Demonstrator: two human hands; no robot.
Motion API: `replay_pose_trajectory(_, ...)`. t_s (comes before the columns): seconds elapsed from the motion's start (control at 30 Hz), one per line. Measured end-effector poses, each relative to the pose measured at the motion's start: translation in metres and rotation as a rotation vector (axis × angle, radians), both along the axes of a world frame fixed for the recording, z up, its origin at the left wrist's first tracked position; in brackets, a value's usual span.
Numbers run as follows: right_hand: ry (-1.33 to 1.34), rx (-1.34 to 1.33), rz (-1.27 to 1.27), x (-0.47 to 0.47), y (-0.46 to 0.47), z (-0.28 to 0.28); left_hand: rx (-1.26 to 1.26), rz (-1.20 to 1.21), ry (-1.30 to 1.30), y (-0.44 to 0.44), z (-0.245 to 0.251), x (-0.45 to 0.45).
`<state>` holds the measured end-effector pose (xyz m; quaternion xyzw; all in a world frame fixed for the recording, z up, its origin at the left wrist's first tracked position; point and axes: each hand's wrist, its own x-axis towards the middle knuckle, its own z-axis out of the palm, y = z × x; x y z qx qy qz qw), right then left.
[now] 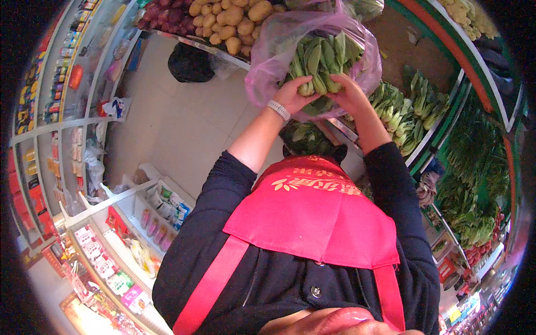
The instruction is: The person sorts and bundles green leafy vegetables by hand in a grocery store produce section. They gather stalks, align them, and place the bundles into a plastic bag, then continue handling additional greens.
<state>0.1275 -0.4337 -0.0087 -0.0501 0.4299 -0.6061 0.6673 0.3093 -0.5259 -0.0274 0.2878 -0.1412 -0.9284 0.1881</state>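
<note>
Both my hands are around a bunch of bok choy (320,63), its pale stem ends toward me and its leaves pointing away. My left hand (293,94) grips the stems on the left side, a pale band on its wrist. On the right side, my right hand (345,90) closes over the other stems. Around and beneath the bunch spreads a pinkish-purple plastic bag (268,67), its mouth wide open. More dark leaves show inside the bag below my hands. Further bok choy (398,109) lies on the display to the right.
Potatoes (230,21) and red onions (167,16) fill a bin at the far side. A black bag (190,63) sits on the tiled floor (176,117). Shelves of packaged goods (63,83) line the left. Green-framed racks hold leafy vegetables (473,167) at right.
</note>
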Motion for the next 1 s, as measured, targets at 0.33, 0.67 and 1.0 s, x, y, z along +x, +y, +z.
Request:
replay_pose_trajectory(0.33, -0.148, -0.246, -0.141, 0.0, 0.059, 0.03, 0.165, -0.153, 0.229, 0.035, 0.011, 0.001)
replay_pose_trajectory(0.67, -0.308, -0.301, -0.178, -0.01, 0.091, 0.054, 0.154, -0.155, 0.457, 0.053, 0.022, 0.014)
replay_pose_trajectory(1.0, -0.281, -0.203, 0.119, -0.005, 0.079, 0.062, 0.001, -0.104, 0.491, 0.068, 0.059, 0.005)
